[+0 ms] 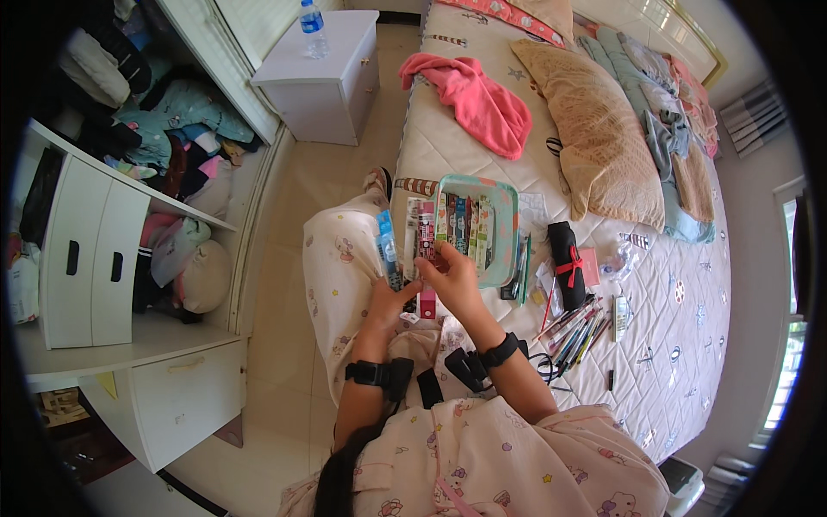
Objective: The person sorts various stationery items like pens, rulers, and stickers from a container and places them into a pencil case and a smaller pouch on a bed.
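My left hand [394,302] is closed around a slim blue packet [386,241], its thumb resting by the lower end of a pink-and-white packet. That long narrow pink-and-white packet [426,226] lies over my lap, pinched by the fingers of my right hand [452,277]. Part of its middle is covered by those fingers. Beside them, on the bed's edge, a pale teal plastic box [510,207] holds several slim packets [457,215] standing side by side in dark and green-white colours. Another pale packet [411,220] shows just left of the pink one.
On the bed [672,345], right of the box, lie a black roll with red ribbon [566,263], several loose pens [577,336] and a white tube [620,317]. A pink cloth [482,103] and brown pillow [594,129] lie farther off. A nightstand [301,73] and open wardrobe [172,194] stand left.
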A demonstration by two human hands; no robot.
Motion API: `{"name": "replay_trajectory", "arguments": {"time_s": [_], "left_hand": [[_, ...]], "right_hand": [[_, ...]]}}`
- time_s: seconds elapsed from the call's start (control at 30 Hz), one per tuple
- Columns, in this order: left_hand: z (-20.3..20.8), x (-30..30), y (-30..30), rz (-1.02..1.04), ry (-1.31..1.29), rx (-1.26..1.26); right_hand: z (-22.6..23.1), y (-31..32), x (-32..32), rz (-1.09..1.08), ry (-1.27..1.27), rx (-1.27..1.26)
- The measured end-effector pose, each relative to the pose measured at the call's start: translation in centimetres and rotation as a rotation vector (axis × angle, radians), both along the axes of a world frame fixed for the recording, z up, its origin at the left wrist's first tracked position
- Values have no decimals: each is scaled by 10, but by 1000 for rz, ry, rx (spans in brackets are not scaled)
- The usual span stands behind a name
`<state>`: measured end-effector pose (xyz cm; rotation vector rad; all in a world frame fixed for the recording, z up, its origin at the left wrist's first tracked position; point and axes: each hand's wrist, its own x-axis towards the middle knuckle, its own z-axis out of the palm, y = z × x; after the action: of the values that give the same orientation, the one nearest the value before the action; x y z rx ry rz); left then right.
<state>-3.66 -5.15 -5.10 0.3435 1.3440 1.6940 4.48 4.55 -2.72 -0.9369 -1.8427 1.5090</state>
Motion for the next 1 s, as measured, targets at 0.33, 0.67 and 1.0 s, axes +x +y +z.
{"name": "replay_trajectory", "arguments": {"time_s": [0.33,0.67,1.0], "left_hand": [[-1,-9,-1,4,-194,-118],[-2,3,1,-35,-98,-90],[0,2,1,-279,-34,-81]], "right_hand": [[58,57,32,626,-345,381],[91,85,18,1080,-840,428],[60,67,-11,733,-811,981]]}}
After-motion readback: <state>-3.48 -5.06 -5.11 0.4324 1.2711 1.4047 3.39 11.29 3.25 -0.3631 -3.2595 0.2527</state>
